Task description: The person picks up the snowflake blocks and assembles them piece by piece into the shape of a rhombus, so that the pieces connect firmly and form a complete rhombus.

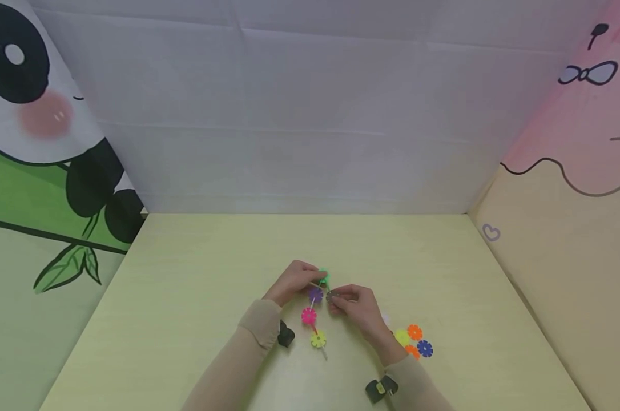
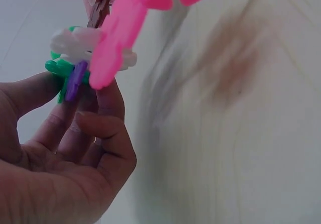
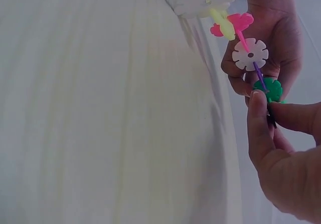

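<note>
The left hand [image 1: 292, 281] pinches a green disc [image 1: 324, 276] at the far end of a chain of notched discs [image 1: 309, 315] over the bench [image 1: 186, 297]; the right hand [image 1: 360, 311] pinches a dark disc [image 3: 272, 118] against the green one; whether their notches have met is hidden; best to brace the green disc, align slot with slot and push straight, since twisting could loosen the other joints; loose discs [image 1: 415, 332] lie by the right forearm [image 1: 418, 379].
</note>
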The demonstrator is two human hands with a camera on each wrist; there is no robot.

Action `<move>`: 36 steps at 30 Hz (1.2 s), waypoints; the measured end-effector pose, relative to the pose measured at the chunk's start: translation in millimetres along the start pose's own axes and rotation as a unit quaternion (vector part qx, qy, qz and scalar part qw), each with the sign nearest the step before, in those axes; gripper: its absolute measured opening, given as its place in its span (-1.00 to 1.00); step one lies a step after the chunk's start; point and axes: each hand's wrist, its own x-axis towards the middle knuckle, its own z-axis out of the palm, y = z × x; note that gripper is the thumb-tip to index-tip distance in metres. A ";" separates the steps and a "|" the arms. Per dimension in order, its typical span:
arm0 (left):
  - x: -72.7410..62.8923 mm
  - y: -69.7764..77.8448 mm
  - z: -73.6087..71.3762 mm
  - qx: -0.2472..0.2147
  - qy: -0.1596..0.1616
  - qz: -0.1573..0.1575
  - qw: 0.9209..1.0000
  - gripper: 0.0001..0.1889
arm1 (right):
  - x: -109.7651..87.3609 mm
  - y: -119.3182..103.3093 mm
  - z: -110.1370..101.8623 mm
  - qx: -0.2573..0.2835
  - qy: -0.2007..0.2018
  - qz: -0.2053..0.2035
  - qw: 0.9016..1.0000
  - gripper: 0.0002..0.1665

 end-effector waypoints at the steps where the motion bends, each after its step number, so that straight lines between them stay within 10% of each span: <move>1: -0.4 0.5 0.2 0.000 -0.001 0.001 1.000 -0.71 | -1.2 -2.4 -0.1 -0.001 -0.003 0.000 1.000 -0.72; 36: 1.9 -3.9 -2.7 -0.006 -0.023 0.006 1.000 -0.68 | -3.7 -9.9 3.2 0.052 0.020 0.018 0.998 -0.73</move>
